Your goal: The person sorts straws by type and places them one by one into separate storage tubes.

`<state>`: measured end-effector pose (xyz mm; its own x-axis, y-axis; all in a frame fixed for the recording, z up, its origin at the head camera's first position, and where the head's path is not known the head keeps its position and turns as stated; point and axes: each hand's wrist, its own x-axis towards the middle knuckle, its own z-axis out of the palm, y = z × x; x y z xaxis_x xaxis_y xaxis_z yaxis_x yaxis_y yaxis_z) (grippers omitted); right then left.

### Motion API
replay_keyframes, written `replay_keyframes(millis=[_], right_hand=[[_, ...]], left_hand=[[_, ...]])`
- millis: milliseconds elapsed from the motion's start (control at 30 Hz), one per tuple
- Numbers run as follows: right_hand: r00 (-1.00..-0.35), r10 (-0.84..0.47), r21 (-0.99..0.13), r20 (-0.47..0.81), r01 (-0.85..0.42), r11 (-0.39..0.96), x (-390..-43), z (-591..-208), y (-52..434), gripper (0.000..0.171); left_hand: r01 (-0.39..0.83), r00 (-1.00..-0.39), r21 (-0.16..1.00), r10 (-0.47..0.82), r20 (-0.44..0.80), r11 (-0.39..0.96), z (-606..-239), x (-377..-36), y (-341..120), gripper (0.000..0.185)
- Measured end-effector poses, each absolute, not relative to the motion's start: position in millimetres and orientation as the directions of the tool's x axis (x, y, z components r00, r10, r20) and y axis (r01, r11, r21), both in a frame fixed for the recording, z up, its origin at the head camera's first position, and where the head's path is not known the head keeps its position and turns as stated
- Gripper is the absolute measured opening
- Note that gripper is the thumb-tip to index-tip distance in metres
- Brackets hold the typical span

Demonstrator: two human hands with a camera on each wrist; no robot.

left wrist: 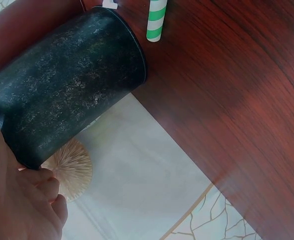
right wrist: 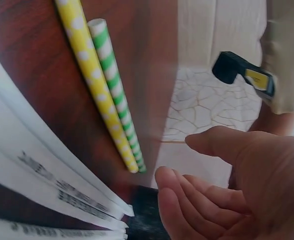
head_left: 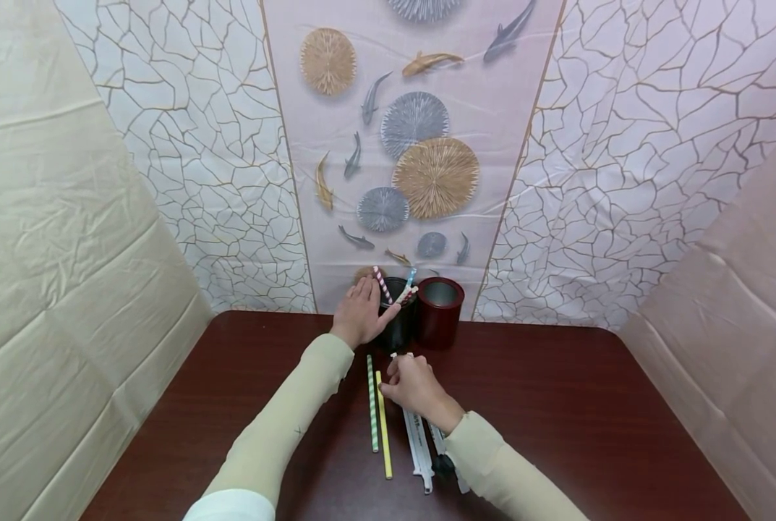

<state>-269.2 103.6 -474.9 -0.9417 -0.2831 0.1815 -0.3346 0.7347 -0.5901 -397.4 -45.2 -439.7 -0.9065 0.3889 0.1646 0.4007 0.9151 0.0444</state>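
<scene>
My left hand (head_left: 360, 311) grips the left side of a black cup (left wrist: 77, 80), its thumb at the front rim. Striped paper straws (head_left: 382, 284) stand in the cup. Over the table, just in front of the cup, my right hand (head_left: 419, 387) has loosely bent fingers; the right wrist view shows a gap between thumb and fingertips, with nothing held. Below and beside it lie several long white printed strips (head_left: 419, 445) with narrow notched ends, resembling saw blades. A yellow dotted straw (right wrist: 94, 75) and a green striped straw (head_left: 372, 405) lie to the left.
Touching or nearly touching the black cup on its right is a dark red cup (head_left: 440, 318). The brown table (head_left: 557, 420) meets a patterned back cloth (head_left: 557, 239). A small black device (right wrist: 236, 70) is on the left sleeve.
</scene>
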Motion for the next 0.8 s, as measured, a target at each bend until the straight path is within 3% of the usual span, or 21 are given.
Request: replay_keyframes(millis=[300,500,633,800], right_hand=[[-0.952,-0.293,-0.568,0.085,-0.288,0.771,-270.4,-495.3,96.9,0.02],[-0.964,-0.26,-0.546,0.048,-0.243,0.802,-272.5,-501.4,94.9,0.039],[-0.961,-0.271,-0.528,0.057,-0.259,0.809,-288.3,-526.0,101.7,0.052],[-0.973,-0.232,-0.511,0.01,-0.205,0.835,-285.4,-517.9,101.3,0.045]], left_hand=[[0.401,-0.904,0.038,0.388,0.178,0.915,-440.3,-398.2,-44.5,0.091],[0.401,-0.905,0.048,0.388,0.175,0.915,-439.1,-397.8,-44.5,0.091],[0.397,-0.909,0.049,0.385,0.159,0.916,-438.0,-397.8,-44.8,0.091],[0.392,-0.913,0.038,0.384,0.14,0.919,-439.3,-398.0,-45.1,0.091]])
